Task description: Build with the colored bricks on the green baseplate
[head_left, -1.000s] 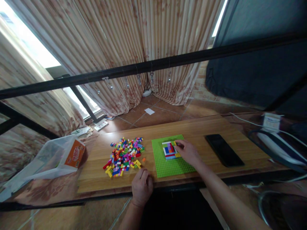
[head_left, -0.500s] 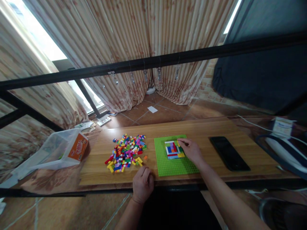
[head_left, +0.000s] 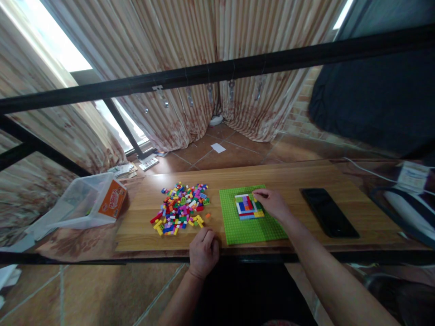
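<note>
A green studded baseplate (head_left: 234,233) lies on the wooden board, bearing a roughly square patch of toy bricks (head_left: 249,207) in white, blue, red, yellow and green. My right hand (head_left: 273,203) reaches over from the right, its thumb and forefinger pinched at the patch's far right corner. Whatever is between those fingertips is too small to make out. Curled into a loose fist, my left hand (head_left: 204,251) rests at the board's near edge, left of the baseplate. Just beyond it spreads a heap of mixed loose bricks (head_left: 181,208), with one orange brick (head_left: 208,216) apart on the right.
A black phone (head_left: 329,213) lies right of the baseplate. On the left, a clear plastic box (head_left: 91,222) with an orange label rests on its side. A dark metal rail (head_left: 190,77) crosses beyond the board (head_left: 288,176). A white cable (head_left: 370,170) runs at the far right.
The whole scene has shifted slightly up in view as the head camera tilts. My right hand stays pinched at the patch's far right corner, and my left fist keeps its place.
</note>
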Tool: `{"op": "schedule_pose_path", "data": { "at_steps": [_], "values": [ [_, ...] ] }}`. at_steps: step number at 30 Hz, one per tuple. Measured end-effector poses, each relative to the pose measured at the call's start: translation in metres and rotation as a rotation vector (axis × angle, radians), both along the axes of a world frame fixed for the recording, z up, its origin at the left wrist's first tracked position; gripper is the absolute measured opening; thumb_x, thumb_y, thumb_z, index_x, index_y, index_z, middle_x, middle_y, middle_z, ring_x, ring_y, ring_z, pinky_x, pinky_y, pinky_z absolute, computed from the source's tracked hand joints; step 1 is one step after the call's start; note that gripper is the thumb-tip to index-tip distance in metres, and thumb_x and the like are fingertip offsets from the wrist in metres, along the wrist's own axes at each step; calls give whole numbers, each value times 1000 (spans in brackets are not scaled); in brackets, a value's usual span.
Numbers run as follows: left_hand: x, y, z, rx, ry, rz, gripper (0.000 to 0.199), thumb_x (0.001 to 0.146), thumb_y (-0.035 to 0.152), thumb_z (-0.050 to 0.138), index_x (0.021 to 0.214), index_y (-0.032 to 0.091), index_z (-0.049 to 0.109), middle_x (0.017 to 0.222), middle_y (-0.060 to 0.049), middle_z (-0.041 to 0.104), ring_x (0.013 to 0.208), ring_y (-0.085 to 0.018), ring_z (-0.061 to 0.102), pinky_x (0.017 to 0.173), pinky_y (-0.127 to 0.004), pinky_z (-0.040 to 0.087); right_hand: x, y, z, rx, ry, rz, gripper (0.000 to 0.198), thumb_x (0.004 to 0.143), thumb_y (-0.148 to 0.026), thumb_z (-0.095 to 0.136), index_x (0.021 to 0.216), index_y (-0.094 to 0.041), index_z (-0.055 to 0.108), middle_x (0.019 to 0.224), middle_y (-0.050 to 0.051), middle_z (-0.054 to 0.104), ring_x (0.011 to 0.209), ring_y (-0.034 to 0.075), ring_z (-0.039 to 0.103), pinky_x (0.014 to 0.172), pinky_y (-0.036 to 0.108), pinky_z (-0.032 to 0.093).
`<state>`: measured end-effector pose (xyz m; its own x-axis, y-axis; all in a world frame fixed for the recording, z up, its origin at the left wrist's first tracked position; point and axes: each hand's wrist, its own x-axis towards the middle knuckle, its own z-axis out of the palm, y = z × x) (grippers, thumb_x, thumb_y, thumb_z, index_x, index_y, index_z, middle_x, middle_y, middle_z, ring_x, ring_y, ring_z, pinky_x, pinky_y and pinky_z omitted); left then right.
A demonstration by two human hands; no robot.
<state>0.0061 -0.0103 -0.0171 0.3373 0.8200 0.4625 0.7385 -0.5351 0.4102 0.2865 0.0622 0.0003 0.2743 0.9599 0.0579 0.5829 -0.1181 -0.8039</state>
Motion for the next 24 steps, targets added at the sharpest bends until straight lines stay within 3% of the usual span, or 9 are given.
{"op": "schedule_pose_path", "data": {
  "at_steps": [9, 11, 15, 17, 24],
  "values": [
    [1, 1, -4, 27, -14, 5, 15, 80, 9, 43, 75, 20, 52, 79, -4, 57, 73, -14, 57, 67, -24, 48, 6, 5, 1, -4, 33, 68, 21, 77, -29, 58, 85, -19, 73, 84, 6, 74, 77, 19, 66, 73, 31, 49],
    [1, 1, -5, 38, -20, 10, 16, 80, 8, 43, 74, 20, 52, 78, -3, 57, 72, -14, 57, 66, -24, 48, 9, 0, 2, 28, 102, 8, 26, 76, -35, 58, 90, -19, 73, 86, 7, 74, 79, 20, 66, 73, 32, 50],
    [2, -1, -5, 53, -7, 24, 15, 80, 9, 43, 74, 20, 51, 77, -3, 57, 72, -14, 56, 65, -24, 47, 8, -20, 7, 142, 244, -265, 42, 77, -45, 55, 101, -15, 70, 89, 10, 73, 79, 22, 66, 69, 33, 50],
    [3, -2, -5, 55, 3, 29, 14, 80, 10, 44, 74, 20, 51, 78, -4, 57, 72, -14, 56, 64, -24, 47, 0, -33, 11, 184, 271, -306, 43, 78, -47, 54, 101, -15, 70, 89, 10, 73, 79, 23, 66, 69, 33, 50],
    [3, -3, -7, 37, 0, 26, 12, 77, 10, 45, 75, 20, 51, 79, -4, 57, 72, -14, 55, 64, -25, 47, -68, -62, 17, 122, 198, 18, 32, 81, -44, 55, 94, -20, 71, 97, 8, 73, 88, 24, 66, 82, 38, 50]
  ]
}}
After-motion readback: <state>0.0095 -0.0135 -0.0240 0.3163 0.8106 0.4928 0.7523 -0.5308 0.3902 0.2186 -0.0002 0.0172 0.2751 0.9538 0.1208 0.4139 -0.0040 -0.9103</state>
